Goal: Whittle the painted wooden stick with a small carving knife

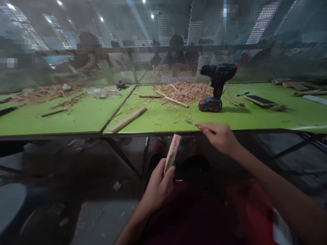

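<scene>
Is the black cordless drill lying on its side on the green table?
No, the black cordless drill stands upright on its battery base on the bright green table.

And over to a black-and-red cordless drill, upright on the flat lime-green tabletop, near a slim black pen!

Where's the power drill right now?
In the head view, the power drill stands upright on the green table, right of centre, just right of the wood shavings pile.
</scene>
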Demonstrator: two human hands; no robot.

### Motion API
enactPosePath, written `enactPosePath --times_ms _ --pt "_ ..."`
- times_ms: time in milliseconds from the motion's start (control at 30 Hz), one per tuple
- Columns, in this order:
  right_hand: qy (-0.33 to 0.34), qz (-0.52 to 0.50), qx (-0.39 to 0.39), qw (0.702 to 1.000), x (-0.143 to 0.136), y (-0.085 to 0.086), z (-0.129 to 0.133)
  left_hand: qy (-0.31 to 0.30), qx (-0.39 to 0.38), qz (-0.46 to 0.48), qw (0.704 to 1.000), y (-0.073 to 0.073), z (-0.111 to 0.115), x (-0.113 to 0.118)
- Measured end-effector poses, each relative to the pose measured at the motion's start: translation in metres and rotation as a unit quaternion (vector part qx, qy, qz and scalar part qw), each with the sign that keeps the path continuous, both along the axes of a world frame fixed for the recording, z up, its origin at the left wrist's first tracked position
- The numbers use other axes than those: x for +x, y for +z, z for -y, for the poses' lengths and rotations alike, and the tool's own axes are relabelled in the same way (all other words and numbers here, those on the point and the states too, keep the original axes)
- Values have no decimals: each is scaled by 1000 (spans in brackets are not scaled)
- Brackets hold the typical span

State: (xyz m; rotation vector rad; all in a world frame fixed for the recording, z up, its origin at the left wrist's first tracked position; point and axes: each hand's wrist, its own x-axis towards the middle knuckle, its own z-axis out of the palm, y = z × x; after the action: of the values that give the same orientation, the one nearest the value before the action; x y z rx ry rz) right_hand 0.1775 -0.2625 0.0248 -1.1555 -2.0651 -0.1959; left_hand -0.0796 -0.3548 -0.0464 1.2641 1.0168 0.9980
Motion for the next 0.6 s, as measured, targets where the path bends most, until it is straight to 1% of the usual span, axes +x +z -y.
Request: enactPosePath --times_ms 33,100,200,267,367,500,600 --pt "29 16 -17 999 -10 -1 10 0 1 1 1000 -1 -2 1" --pt "57 45 -41 996 -30 -5 27 2 7 -3 1000 -2 -5 1" --pt "51 88 -32 994 -48 -9 36 13 34 -20 999 0 -4 0" --pt "44 119 -4 992 -50 -10 33 27 51 -32 998 3 -3 -1" --pt "40 155 25 987 -46 -10 26 34 55 -46 997 8 -1 -2" --pt "45 168 29 984 -45 -10 24 34 66 -64 995 10 -2 -2" --pt "48 173 30 983 -47 -15 23 31 57 -67 996 10 0 -4"
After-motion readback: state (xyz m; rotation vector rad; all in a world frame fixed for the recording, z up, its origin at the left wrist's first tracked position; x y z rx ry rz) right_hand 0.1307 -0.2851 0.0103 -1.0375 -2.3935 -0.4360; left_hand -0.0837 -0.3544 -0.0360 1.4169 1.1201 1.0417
